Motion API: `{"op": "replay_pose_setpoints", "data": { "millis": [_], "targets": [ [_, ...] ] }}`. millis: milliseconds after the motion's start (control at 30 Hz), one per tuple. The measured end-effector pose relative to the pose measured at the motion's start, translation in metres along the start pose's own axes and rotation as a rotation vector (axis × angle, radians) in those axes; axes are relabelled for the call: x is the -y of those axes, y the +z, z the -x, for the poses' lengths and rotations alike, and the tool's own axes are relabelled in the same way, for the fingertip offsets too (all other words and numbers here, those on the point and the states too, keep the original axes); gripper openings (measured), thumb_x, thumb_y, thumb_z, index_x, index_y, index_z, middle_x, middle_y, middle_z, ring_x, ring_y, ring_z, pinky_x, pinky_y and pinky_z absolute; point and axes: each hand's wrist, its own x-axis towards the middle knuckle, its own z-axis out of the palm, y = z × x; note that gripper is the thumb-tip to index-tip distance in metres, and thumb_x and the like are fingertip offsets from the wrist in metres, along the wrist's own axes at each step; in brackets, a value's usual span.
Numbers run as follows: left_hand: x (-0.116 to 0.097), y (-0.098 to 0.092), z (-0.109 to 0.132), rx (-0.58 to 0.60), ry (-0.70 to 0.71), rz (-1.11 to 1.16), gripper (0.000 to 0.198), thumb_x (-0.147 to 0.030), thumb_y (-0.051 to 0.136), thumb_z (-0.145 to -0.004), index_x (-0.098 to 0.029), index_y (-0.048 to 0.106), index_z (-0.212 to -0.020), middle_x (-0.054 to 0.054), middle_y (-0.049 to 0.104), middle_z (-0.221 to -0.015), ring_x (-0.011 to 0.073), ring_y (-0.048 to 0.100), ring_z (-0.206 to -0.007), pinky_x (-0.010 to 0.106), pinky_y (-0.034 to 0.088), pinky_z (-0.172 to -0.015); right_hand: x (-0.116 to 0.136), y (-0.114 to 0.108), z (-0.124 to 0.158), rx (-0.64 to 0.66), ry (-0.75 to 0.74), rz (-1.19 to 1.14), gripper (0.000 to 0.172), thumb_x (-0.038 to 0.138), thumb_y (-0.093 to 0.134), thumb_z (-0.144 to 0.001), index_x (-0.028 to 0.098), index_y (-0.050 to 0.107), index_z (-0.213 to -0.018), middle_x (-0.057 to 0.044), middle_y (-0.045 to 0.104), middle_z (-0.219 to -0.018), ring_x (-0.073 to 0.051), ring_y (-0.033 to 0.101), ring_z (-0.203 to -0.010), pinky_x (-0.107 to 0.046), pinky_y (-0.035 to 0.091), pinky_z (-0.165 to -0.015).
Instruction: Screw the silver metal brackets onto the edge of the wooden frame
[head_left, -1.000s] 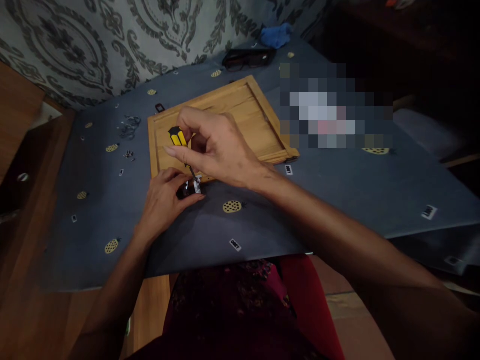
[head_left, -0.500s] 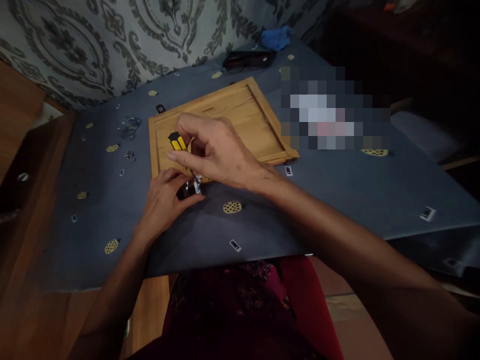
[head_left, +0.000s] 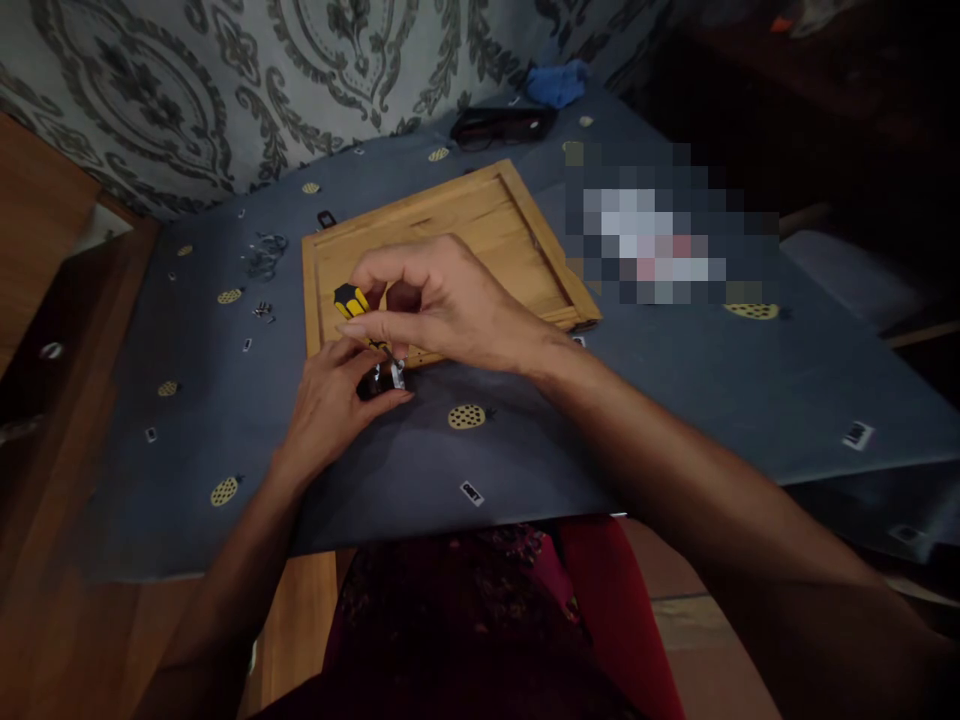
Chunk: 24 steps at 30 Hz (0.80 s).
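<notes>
My right hand is closed around the handle of a yellow-and-black screwdriver. Its shaft slants down to a small shiny metal piece at the near edge of a framed wooden panel. My left hand curls about that metal piece from the left, thumb on the near side and fingers on the far side. The exact kind of metal piece cannot be made out, and the screwdriver's tip is too small to see clearly. The panel lies flat on the table.
Small screws and a loose heap of metal bits lie left of the panel. Behind it are a dark case, a blue cloth and a small dark loop. A patterned tablecloth covers the table; a blurred patch hides something at right.
My right hand and the screwdriver's handle have dropped slightly toward the metal piece. My left hand keeps its hold; the whole view has shifted a little.
</notes>
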Motion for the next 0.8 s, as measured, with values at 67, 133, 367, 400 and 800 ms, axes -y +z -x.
{"op": "replay_pose_setpoints", "data": {
  "millis": [67, 133, 367, 400, 800],
  "targets": [
    [0.000, 0.000, 0.000, 0.002, 0.008, 0.009, 0.035, -0.054, 0.075, -0.093, -0.026, 0.077, -0.115, 0.007, 0.073, -0.116, 0.0306, 0.068, -0.110, 0.047, 0.055, -0.099, -0.002, 0.006, 0.000, -0.073, 0.000, 0.026, 0.035, 0.030, 0.073, -0.091, 0.022, 0.044, -0.074, 0.007, 0.046, -0.070, -0.007, 0.043, -0.063, -0.021, 0.034, -0.055],
    [0.001, 0.001, 0.000, -0.004, 0.008, -0.001, 0.037, -0.054, 0.075, -0.093, -0.026, 0.077, -0.116, 0.009, 0.073, -0.119, 0.0324, 0.067, -0.114, 0.049, 0.055, -0.100, -0.003, 0.011, 0.001, -0.116, 0.011, 0.090, 0.040, 0.035, 0.075, -0.091, 0.023, 0.041, -0.074, 0.007, 0.045, -0.071, -0.009, 0.041, -0.064, -0.024, 0.034, -0.056],
    [0.001, 0.001, 0.001, 0.007, -0.015, -0.007, 0.036, -0.054, 0.075, -0.093, -0.025, 0.077, -0.114, 0.008, 0.073, -0.120, 0.0328, 0.067, -0.113, 0.049, 0.054, -0.100, 0.007, 0.017, 0.009, -0.257, -0.117, 0.300, 0.038, 0.047, 0.061, -0.101, 0.026, 0.040, -0.077, 0.003, 0.045, -0.077, -0.015, 0.045, -0.072, -0.031, 0.042, -0.071],
    [0.001, 0.000, 0.000, 0.018, -0.023, -0.002, 0.036, -0.055, 0.074, -0.093, -0.025, 0.077, -0.113, 0.008, 0.073, -0.117, 0.0319, 0.067, -0.111, 0.049, 0.054, -0.099, 0.009, 0.017, 0.009, -0.294, -0.106, 0.312, 0.038, 0.048, 0.061, -0.101, 0.026, 0.040, -0.078, 0.003, 0.046, -0.078, -0.015, 0.045, -0.072, -0.031, 0.043, -0.071],
    [-0.001, -0.003, -0.001, 0.058, -0.037, 0.019, 0.039, -0.055, 0.075, -0.093, -0.025, 0.076, -0.118, 0.008, 0.072, -0.110, 0.0298, 0.066, -0.105, 0.048, 0.054, -0.099, -0.002, 0.011, 0.004, -0.285, -0.054, 0.295, 0.037, 0.042, 0.062, -0.099, 0.026, 0.036, -0.078, 0.005, 0.045, -0.074, -0.012, 0.043, -0.068, -0.028, 0.036, -0.063]
  ]
}}
